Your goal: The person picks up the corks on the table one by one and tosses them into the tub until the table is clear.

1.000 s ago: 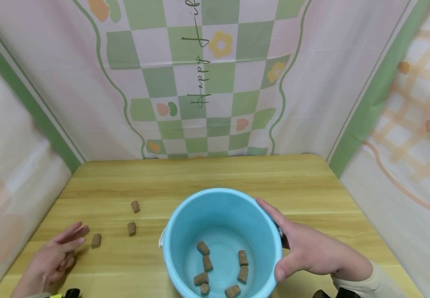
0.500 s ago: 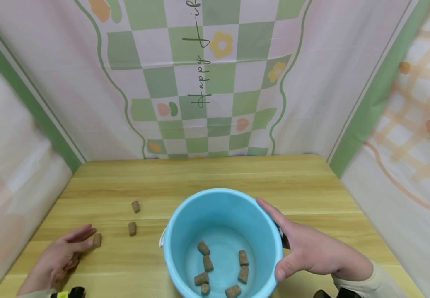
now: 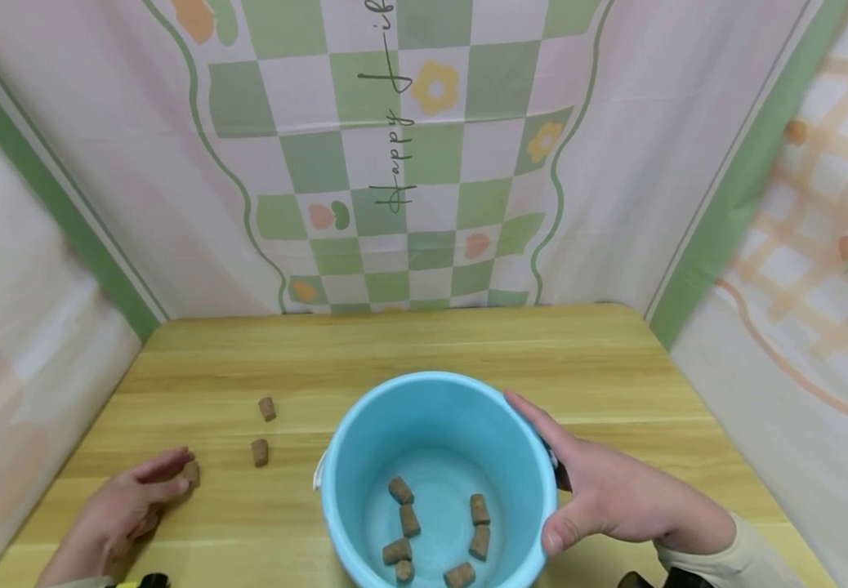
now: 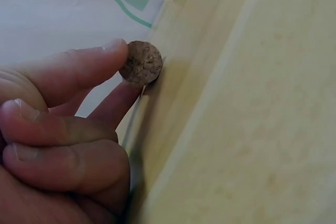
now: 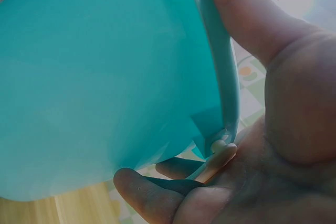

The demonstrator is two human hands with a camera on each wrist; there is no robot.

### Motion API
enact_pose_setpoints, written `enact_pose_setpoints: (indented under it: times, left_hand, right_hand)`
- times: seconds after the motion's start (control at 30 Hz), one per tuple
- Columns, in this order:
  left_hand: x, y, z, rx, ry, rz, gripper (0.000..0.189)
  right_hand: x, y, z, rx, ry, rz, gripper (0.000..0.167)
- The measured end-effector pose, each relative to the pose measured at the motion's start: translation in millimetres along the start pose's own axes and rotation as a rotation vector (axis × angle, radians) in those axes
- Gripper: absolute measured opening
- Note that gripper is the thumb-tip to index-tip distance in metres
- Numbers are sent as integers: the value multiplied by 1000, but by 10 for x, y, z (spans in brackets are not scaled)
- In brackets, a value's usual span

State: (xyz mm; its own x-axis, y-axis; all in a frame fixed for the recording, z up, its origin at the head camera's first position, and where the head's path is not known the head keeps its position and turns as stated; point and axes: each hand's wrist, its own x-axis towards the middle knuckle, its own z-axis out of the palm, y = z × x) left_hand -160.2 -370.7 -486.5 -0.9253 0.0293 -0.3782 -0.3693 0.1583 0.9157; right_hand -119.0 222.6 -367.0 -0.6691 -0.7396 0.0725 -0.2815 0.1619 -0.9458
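Observation:
At the left of the table, my left hand (image 3: 117,510) pinches a brown cork (image 4: 140,62) between thumb and index finger, the other fingers folded in the left wrist view. The cork is close to the tabletop; whether it touches is unclear. My right hand (image 3: 608,490) holds the light blue bucket (image 3: 435,400) by its right side. Its thumb lies at the rim, and in the right wrist view its fingers reach round the outer wall near the pale handle (image 5: 218,162). Several corks (image 3: 409,519) lie loose on the bucket's floor.
Two more corks, a farther one (image 3: 267,408) and a nearer one (image 3: 260,452), lie on the wooden table (image 3: 409,341) between my left hand and the bucket. Patterned cloth (image 3: 431,180) hangs behind the table and along both sides.
My left hand has moved slightly right to the nearest cork and taken it between thumb and index finger. The right hand and the bucket stay where they were.

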Motion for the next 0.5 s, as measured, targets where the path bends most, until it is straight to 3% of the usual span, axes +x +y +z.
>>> enact_pose_setpoints:
  times: [0.2, 0.5]
  left_hand:
    - [16, 2, 59, -7, 43, -20, 42]
    - [-28, 83, 110, 122, 95, -47, 53]
  right_hand:
    - [10, -8, -7, 3, -6, -4, 120]
    - [14, 6, -7, 3, -12, -23, 120]
